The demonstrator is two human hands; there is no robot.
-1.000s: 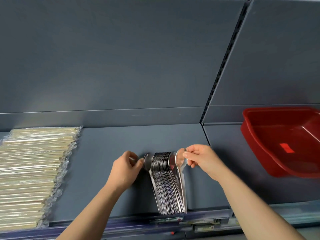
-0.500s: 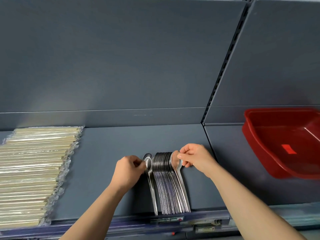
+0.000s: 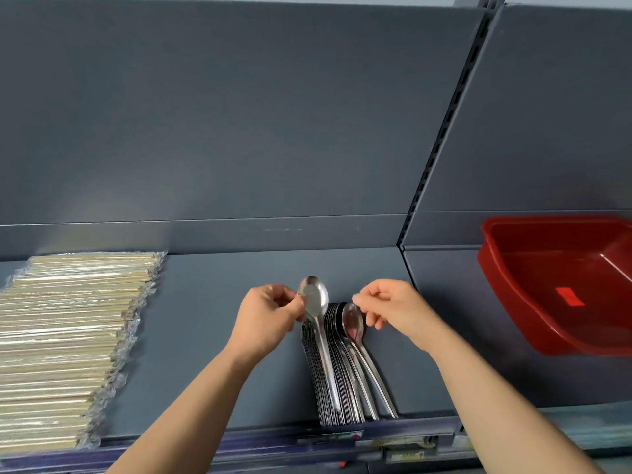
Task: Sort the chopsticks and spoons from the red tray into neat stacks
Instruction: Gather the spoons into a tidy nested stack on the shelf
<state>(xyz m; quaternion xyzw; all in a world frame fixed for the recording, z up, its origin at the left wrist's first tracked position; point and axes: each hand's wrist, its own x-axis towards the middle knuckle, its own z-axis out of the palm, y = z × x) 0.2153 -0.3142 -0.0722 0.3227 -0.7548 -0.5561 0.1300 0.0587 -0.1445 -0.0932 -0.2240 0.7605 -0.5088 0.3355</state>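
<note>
At the front lip of a grey shelf (image 3: 212, 336), behind a strip of price labels (image 3: 403, 443), a packed row of steel spoons (image 3: 345, 381) stands on edge, handle tips toward the camera and bowls toward the back. Two bare forearms reach in from below, one on each side of the row.

The left hand (image 3: 266, 319) pinches one spoon (image 3: 313, 299) at the neck, just under its bowl. That bowl sticks up beyond the others, while the handle slants down across the left part of the row. The right hand (image 3: 400, 309), with fingers curled and thumb and forefinger drawn together, sits at the far right end of the row, just beside the bowl of the outermost spoon (image 3: 354, 325). Whether it grips that spoon cannot be told.

Well to the left, a wide, even stack of chopsticks (image 3: 68, 336) in clear wrappers lies flat on the same shelf. To the right, past the seam between shelf sections, sits the red tray (image 3: 502, 285), partly cut off by the frame edge. A bright red patch (image 3: 567, 297) shows on its floor.

Behind everything rises a plain grey back panel (image 3: 239, 114), divided by a slotted upright (image 3: 444, 131).
</note>
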